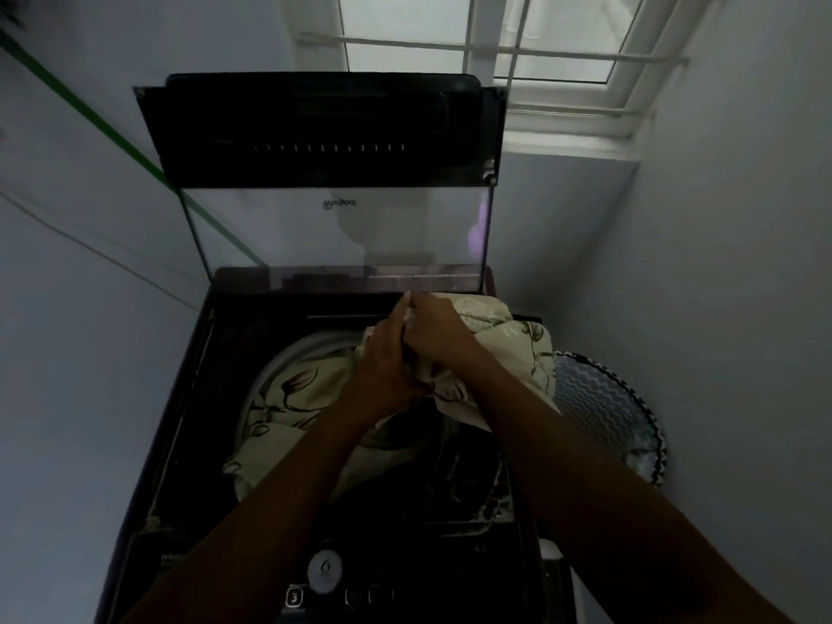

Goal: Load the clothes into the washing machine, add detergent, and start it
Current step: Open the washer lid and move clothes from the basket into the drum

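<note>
One top-load washing machine (pixel 189 443), dark body, boxed in: wall tight on its left, corner wall close on its right. One lid (pixel 333 173) stands upright just beyond the fingers, glass lower half, dark upper half. One window (pixel 495 38) above and behind the lid. One round laundry basket (pixel 608 407) with zigzag pattern sits right of the fingers, wedged between machine and right wall.

One cream floral cloth (pixel 288 398): bulk is in the drum below and left of the fingers, another fold bunched over the machine's right rear rim, overhanging toward the basket. Dark open room in the drum shows nearer the person, under the forearms.

Two hands, side by side, touching. Left hand (pixel 382 367) and right hand (pixel 436 331) both grip the cloth, fingers curled into the bunched fabric between them.

Control panel (pixel 324 574) at near edge: one round dial reading 6, one lit "3" button; further buttons blurred.
</note>
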Demonstrator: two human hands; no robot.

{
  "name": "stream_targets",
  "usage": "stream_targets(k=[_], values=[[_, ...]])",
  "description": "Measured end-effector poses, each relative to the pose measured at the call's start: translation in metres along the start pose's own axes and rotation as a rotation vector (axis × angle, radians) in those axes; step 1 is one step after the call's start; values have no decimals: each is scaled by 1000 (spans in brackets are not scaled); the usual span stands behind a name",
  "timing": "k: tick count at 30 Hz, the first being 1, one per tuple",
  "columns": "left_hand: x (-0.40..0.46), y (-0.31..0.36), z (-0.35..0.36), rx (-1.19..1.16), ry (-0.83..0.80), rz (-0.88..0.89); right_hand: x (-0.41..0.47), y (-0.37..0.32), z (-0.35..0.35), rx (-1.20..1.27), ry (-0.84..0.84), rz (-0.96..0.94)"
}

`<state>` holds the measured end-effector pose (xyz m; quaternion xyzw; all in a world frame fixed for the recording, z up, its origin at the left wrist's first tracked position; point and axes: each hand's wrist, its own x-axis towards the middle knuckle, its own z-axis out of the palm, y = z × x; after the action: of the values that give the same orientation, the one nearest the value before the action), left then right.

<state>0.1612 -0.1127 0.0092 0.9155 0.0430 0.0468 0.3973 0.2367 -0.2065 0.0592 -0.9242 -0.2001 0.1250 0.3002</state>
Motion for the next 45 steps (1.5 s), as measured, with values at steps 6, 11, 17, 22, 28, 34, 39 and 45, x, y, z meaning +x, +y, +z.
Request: stream_targets(k=[6,11,17,22,28,34,39,45], values=[[-23,-34,-37,136,61,-36,-2,-40,30,28,-174,-132],[-42,-65,-46,161,64,-75,-7,-42,65,193,-283,-76],[-58,-92,-14,354,152,-139,-7,-17,68,36,-651,-132],[-54,-101,-2,358,142,-258,-29,28,47,-468,-307,-13],[-48,-116,-3,302,20,-425,-58,53,52,-694,-56,336],[-52,-114,-18,80,-209,-471,-25,43,66,-357,100,154],[-70,-118,-24,99,-281,-615,-24,0,109,53,-20,-59],[-73,-133,-35,171,-549,-696,-39,-20,167,-109,-277,-95]])
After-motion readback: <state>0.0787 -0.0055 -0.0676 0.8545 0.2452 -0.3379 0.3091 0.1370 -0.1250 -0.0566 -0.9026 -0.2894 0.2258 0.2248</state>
